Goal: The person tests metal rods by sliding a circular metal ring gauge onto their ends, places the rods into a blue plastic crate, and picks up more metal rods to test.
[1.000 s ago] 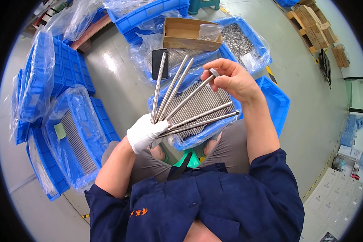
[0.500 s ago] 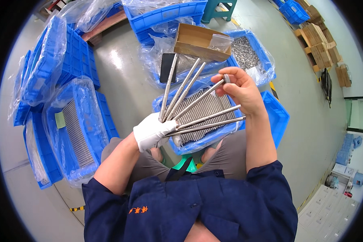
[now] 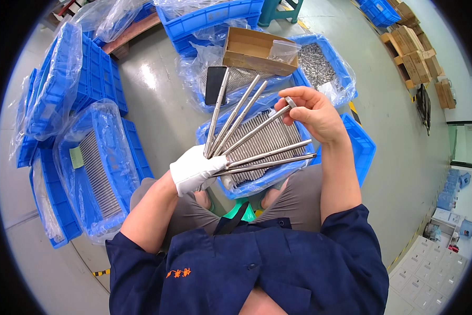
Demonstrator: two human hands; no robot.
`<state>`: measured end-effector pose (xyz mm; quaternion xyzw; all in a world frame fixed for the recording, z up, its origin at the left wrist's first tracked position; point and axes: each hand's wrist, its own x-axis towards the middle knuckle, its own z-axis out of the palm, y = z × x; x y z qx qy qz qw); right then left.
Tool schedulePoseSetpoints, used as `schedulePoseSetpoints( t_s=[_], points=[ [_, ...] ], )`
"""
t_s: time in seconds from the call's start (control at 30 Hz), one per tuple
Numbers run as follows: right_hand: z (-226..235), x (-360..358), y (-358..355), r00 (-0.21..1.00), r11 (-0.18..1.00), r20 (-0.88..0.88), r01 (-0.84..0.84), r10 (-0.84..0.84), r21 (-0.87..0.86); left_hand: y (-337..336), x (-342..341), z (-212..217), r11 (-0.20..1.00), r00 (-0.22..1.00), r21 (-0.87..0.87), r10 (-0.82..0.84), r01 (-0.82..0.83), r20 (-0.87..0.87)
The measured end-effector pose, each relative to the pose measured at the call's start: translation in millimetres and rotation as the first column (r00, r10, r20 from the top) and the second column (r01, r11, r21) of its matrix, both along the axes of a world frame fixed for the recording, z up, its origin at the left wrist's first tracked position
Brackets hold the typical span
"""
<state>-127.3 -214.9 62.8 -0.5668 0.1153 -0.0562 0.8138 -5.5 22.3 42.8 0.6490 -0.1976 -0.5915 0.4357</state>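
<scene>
My left hand (image 3: 196, 170), in a white glove, is closed around one end of several slim metal rods (image 3: 237, 116) that fan out away from me. My bare right hand (image 3: 315, 116) pinches a small grey metal ring-like piece (image 3: 291, 102) between thumb and fingers. That piece sits at the far tip of one middle rod; whether the tip passes through it I cannot tell. Below the fan, between my knees, a blue crate (image 3: 239, 193) lined with clear plastic holds many similar rods (image 3: 273, 135) in rows.
Beyond the crate lie a black phone (image 3: 215, 86) and an open cardboard box (image 3: 251, 48). A lined blue crate of small metal parts (image 3: 315, 65) stands at the far right. Blue crates (image 3: 102, 73) are stacked at left, one lined crate of rods (image 3: 100, 170) nearer me.
The ring-like piece at the rod tip has tilted slightly in my right fingers. Both hands keep their hold, and the view has shifted a little.
</scene>
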Motion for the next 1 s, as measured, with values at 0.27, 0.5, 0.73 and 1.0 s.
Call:
schedulePoseSetpoints(
  t_s=[0.27,0.5,0.73,1.0],
  points=[
    [-16.9,15.9,45.6,0.983,0.984,-0.128,-0.115,0.133,0.139,-1.3,0.5,4.2,0.996,0.993,-0.078,0.027,-0.037,-0.117],
    [-12.8,6.7,15.4,0.997,0.997,-0.007,0.08,-0.08,-0.023,3.6,3.9,3.5,0.993,0.991,-0.004,0.118,-0.118,-0.068],
    [-14.7,2.3,-8.6,0.995,0.993,0.026,0.092,-0.094,0.068,6.4,-0.9,-0.2,1.0,0.995,-0.021,-0.012,0.01,-0.098],
    [-20.9,9.5,-2.4,0.995,0.979,0.026,0.087,-0.093,0.182,5.6,-1.1,2.8,0.998,0.978,-0.055,-0.041,0.031,-0.205]
  ],
)
